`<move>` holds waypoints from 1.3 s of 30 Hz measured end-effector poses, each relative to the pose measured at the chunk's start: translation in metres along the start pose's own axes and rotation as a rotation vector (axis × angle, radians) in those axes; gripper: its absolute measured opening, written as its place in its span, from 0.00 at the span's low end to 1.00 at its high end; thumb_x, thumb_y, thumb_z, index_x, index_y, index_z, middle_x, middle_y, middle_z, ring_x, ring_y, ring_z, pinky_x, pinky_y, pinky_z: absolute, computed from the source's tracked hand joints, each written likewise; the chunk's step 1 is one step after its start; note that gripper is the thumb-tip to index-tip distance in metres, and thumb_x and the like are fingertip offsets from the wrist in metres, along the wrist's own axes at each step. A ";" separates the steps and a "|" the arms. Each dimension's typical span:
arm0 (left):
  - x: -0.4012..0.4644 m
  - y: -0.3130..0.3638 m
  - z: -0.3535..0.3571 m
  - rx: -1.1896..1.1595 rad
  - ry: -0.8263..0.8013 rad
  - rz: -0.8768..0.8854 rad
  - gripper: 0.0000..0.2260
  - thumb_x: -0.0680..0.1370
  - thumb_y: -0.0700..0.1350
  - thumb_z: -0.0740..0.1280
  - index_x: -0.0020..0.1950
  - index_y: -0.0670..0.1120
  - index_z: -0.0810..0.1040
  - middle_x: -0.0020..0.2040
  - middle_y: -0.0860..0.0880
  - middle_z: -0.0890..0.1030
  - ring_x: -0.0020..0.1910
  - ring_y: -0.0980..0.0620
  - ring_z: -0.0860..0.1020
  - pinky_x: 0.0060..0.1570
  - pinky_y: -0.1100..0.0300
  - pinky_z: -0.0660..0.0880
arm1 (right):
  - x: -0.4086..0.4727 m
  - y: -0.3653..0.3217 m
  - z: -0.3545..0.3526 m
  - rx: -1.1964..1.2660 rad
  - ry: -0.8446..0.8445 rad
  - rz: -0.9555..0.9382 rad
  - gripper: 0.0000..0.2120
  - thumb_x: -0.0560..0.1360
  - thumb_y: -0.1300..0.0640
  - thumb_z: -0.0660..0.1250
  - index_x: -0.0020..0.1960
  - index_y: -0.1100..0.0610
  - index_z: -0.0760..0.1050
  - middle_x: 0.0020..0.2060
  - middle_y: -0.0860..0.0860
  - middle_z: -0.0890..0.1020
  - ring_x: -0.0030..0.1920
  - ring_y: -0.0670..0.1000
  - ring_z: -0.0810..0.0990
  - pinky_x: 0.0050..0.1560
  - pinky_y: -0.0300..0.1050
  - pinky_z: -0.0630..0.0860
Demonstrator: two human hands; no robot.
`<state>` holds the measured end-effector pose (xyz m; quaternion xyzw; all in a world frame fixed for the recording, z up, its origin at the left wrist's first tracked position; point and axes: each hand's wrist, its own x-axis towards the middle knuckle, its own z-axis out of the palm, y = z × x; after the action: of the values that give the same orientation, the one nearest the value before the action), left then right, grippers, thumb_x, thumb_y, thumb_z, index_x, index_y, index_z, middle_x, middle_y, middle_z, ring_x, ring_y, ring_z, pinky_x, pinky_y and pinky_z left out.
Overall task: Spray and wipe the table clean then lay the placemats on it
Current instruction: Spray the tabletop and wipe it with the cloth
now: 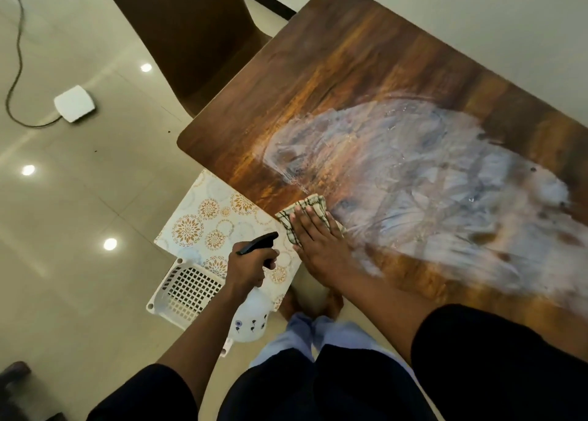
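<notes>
Cloth (305, 212) on table (350, 80) — placemats (210, 220) below, left
</notes>
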<state>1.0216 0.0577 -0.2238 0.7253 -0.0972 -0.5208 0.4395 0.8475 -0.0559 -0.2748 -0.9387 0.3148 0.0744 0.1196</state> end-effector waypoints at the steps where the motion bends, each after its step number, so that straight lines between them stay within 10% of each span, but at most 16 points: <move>1: 0.000 -0.002 -0.001 0.021 -0.023 0.005 0.18 0.78 0.36 0.72 0.63 0.54 0.85 0.34 0.38 0.79 0.27 0.46 0.63 0.28 0.55 0.62 | 0.002 -0.001 0.000 0.006 -0.001 -0.002 0.31 0.86 0.43 0.50 0.85 0.55 0.50 0.84 0.52 0.50 0.84 0.54 0.48 0.80 0.63 0.55; 19: -0.049 -0.033 0.104 0.262 -0.151 -0.044 0.06 0.73 0.34 0.74 0.36 0.37 0.82 0.31 0.37 0.77 0.22 0.47 0.67 0.22 0.61 0.65 | -0.229 0.104 0.029 -0.115 0.023 0.083 0.31 0.86 0.44 0.52 0.84 0.57 0.53 0.84 0.54 0.54 0.84 0.55 0.51 0.79 0.63 0.58; 33: -0.076 -0.045 0.120 0.245 -0.004 0.043 0.05 0.75 0.32 0.72 0.47 0.30 0.84 0.36 0.27 0.78 0.19 0.49 0.68 0.22 0.61 0.67 | -0.092 0.051 0.012 0.018 -0.011 0.004 0.34 0.86 0.43 0.52 0.85 0.54 0.43 0.84 0.51 0.45 0.84 0.54 0.41 0.81 0.60 0.40; 39: -0.079 -0.047 0.135 0.237 -0.006 0.069 0.06 0.75 0.34 0.73 0.46 0.30 0.84 0.34 0.33 0.79 0.19 0.51 0.68 0.21 0.63 0.67 | -0.126 0.062 0.028 0.062 0.082 0.046 0.33 0.85 0.43 0.56 0.85 0.55 0.52 0.84 0.52 0.53 0.84 0.53 0.48 0.82 0.61 0.48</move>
<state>0.8589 0.0604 -0.2150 0.7669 -0.1844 -0.4926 0.3679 0.7086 -0.0246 -0.2853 -0.9293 0.3431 0.0286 0.1340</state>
